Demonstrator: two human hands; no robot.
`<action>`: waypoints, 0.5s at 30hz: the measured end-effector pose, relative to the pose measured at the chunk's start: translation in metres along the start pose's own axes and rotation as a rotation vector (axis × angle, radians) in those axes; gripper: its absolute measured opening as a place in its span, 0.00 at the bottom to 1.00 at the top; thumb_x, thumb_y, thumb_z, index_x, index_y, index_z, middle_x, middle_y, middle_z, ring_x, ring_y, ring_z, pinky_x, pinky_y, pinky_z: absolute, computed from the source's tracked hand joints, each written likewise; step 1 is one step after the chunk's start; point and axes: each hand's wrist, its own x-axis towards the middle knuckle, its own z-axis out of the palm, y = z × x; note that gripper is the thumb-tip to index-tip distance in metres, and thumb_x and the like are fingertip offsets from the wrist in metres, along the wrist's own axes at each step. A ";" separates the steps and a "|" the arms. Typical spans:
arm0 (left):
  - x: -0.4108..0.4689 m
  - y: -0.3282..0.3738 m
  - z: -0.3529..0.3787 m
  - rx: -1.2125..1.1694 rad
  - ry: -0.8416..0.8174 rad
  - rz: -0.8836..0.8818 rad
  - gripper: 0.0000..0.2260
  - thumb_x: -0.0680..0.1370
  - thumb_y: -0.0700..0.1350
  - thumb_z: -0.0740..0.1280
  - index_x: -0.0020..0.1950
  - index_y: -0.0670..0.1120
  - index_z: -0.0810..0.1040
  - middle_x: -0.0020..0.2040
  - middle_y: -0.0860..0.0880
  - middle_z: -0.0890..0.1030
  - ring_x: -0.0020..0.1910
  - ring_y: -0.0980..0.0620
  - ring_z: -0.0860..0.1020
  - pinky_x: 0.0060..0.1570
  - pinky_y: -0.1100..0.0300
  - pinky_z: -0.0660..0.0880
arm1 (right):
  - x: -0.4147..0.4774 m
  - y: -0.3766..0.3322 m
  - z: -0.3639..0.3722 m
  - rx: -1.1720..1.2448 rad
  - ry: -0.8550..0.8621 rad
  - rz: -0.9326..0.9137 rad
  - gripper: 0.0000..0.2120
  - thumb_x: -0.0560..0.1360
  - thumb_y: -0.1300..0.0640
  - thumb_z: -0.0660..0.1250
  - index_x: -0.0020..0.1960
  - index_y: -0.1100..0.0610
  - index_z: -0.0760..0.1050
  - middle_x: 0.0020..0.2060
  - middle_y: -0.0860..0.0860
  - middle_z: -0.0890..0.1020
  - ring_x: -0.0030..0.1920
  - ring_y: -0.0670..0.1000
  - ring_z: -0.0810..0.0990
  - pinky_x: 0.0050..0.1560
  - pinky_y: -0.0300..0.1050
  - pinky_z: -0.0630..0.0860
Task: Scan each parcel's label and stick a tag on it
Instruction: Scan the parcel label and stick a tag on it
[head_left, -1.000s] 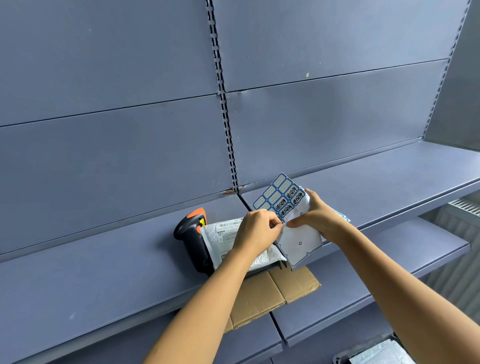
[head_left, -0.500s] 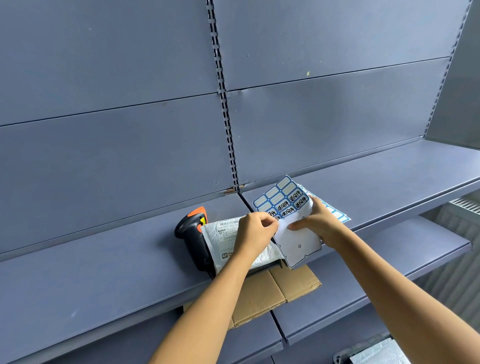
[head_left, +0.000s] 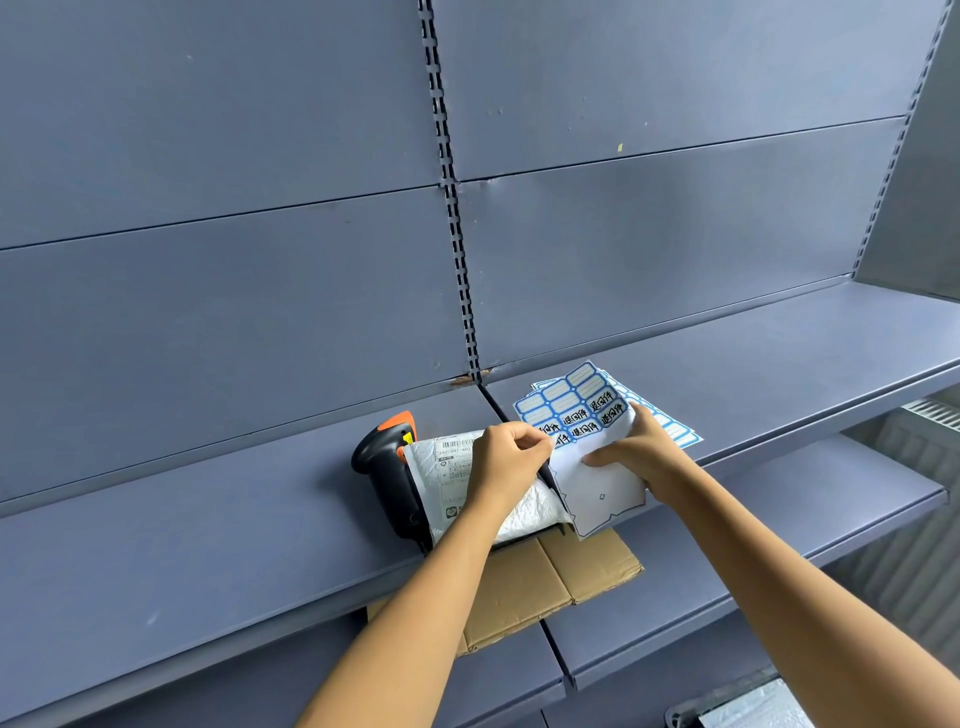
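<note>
Head view: the left hand (head_left: 506, 457) pinched the tag sheet (head_left: 571, 410) at its 9 o'clock edge, the right hand (head_left: 649, 460) gripped its 3 o'clock side. The parcel (head_left: 449, 470) lay under the left hand, the scanner (head_left: 387, 467) at its 9 o'clock. Peeling slowly should prevent tearing

The scanner (head_left: 385, 467) lies left of the parcel (head_left: 451, 470) on the shelf (head_left: 208, 519). My sticker sheet (head_left: 576, 410) is right of it (cardboard (head_left: 561, 577) lies beneath).

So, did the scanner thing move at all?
No. The scanner sits where it was, just left of the shelf seam, against the parcel.
</note>
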 end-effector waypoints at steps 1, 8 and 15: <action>0.000 0.000 0.000 -0.005 -0.002 -0.003 0.07 0.73 0.42 0.70 0.35 0.49 0.80 0.31 0.55 0.79 0.29 0.60 0.73 0.35 0.65 0.71 | 0.000 0.000 0.000 -0.005 0.006 0.004 0.44 0.42 0.56 0.75 0.58 0.57 0.71 0.49 0.56 0.83 0.44 0.59 0.83 0.42 0.58 0.82; 0.001 0.001 -0.002 -0.020 0.017 -0.010 0.08 0.73 0.42 0.70 0.35 0.52 0.80 0.33 0.57 0.80 0.31 0.60 0.75 0.36 0.65 0.71 | -0.011 -0.010 0.003 -0.064 0.070 0.031 0.40 0.50 0.62 0.77 0.60 0.58 0.67 0.52 0.57 0.81 0.46 0.59 0.81 0.48 0.57 0.81; -0.004 0.003 -0.009 0.061 0.136 0.074 0.04 0.74 0.43 0.69 0.39 0.47 0.82 0.34 0.55 0.80 0.33 0.62 0.76 0.34 0.70 0.70 | -0.014 -0.018 0.009 -0.604 0.335 -0.142 0.49 0.69 0.45 0.73 0.77 0.59 0.48 0.71 0.58 0.58 0.71 0.61 0.55 0.70 0.54 0.57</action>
